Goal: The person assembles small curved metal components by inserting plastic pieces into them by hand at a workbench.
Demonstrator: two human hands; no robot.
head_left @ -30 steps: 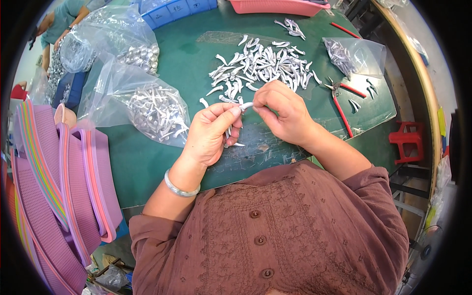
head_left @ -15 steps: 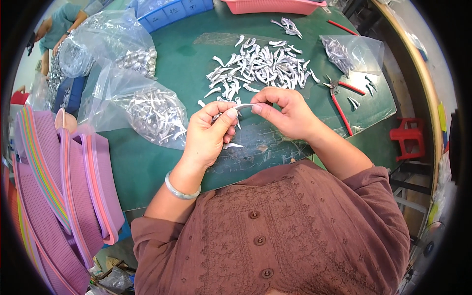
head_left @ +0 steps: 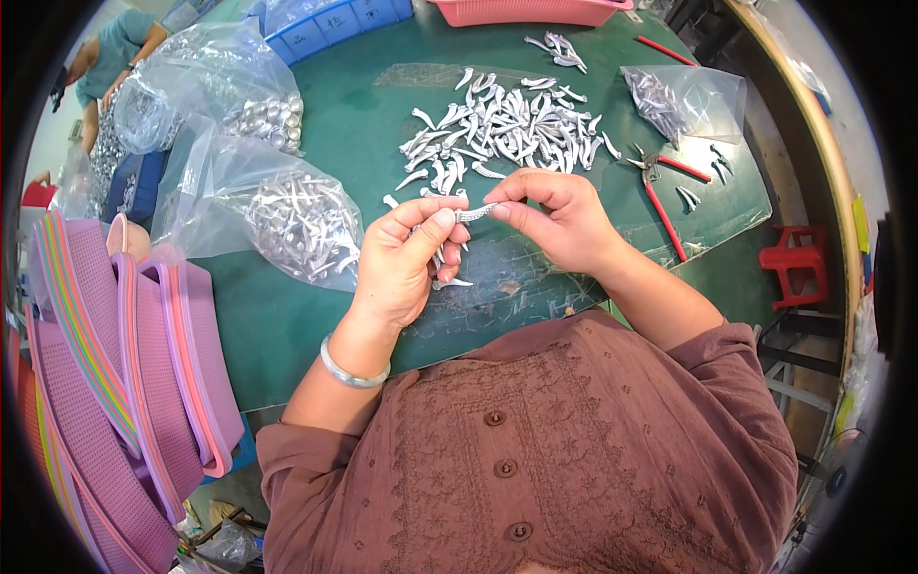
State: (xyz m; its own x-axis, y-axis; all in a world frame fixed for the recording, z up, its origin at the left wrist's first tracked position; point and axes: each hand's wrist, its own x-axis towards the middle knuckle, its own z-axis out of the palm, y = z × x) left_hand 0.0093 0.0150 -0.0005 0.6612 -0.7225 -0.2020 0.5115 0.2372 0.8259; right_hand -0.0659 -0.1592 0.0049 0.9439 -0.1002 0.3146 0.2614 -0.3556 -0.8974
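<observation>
A small curved silver metal piece is held between my two hands, its ridged side showing. My left hand, closed, pinches one end between thumb and fingers; more silver pieces peek out from under its curled fingers. The other end sits in a thumb-and-finger pinch of my right hand. Just beyond my hands, a loose pile of similar curved silver pieces lies on the green tabletop. One single piece rests on the table beside my left hand.
Clear bags of silver parts lie at left, another bag at right. Red-handled pliers lie right of the pile. Blue and pink baskets stand at the back, purple baskets at left. A person is at far left.
The silver piece has been turned between my fingers, so its ridged face now shows instead of a narrow edge. Both hands stay in nearly the same place.
</observation>
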